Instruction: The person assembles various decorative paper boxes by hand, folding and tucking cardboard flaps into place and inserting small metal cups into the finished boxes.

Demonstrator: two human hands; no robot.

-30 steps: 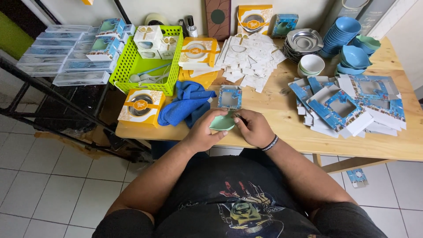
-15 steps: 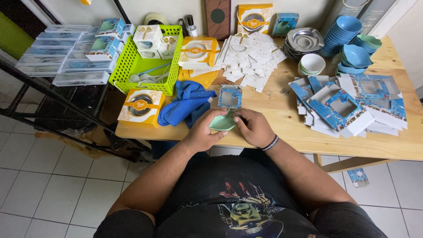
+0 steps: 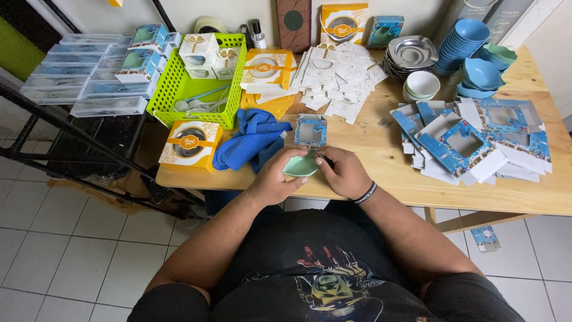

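A small pale green dish (image 3: pixel 300 167) sits between both my hands at the front edge of the wooden table (image 3: pixel 387 149). My left hand (image 3: pixel 275 177) grips its left side, and my right hand (image 3: pixel 342 172) holds its right side, with a thin dark object pinched in the fingers. Just beyond the dish stands a small blue window box (image 3: pixel 310 131). A crumpled blue cloth (image 3: pixel 253 138) lies to the left of my hands.
A green basket (image 3: pixel 185 89), orange gift boxes (image 3: pixel 190 144), white cut-out cards (image 3: pixel 336 74), stacked metal plates (image 3: pixel 411 55), blue and green bowls (image 3: pixel 471 59) and flat blue box blanks (image 3: pixel 471 140) crowd the table. Clear plastic boxes (image 3: pixel 77 83) rest on a black rack at left.
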